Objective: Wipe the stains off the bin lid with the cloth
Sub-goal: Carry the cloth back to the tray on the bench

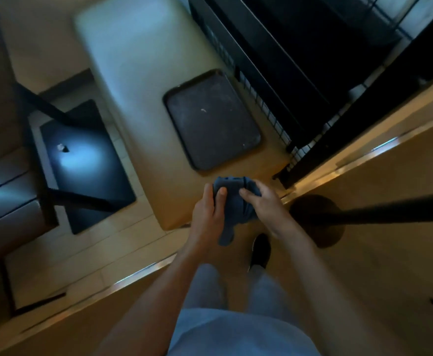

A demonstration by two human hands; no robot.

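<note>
A bunched dark blue cloth (233, 204) is held in front of me by both hands. My left hand (209, 214) grips its left side with the thumb on top. On the right side, the fingers of my right hand (266, 204) curl over it. A tail of the cloth hangs down between my wrists. Just beyond the hands stands the long pale bin lid (138, 80), with a dark rectangular tray (211, 119) lying on it. Pale specks and smears mark the tray's surface.
A black table (87, 163) with a small crumb on it stands to the left, over a tiled floor. Dark metal racking (287, 73) runs along the right of the bin. A black pole (377, 214) on a round base stands near my right arm.
</note>
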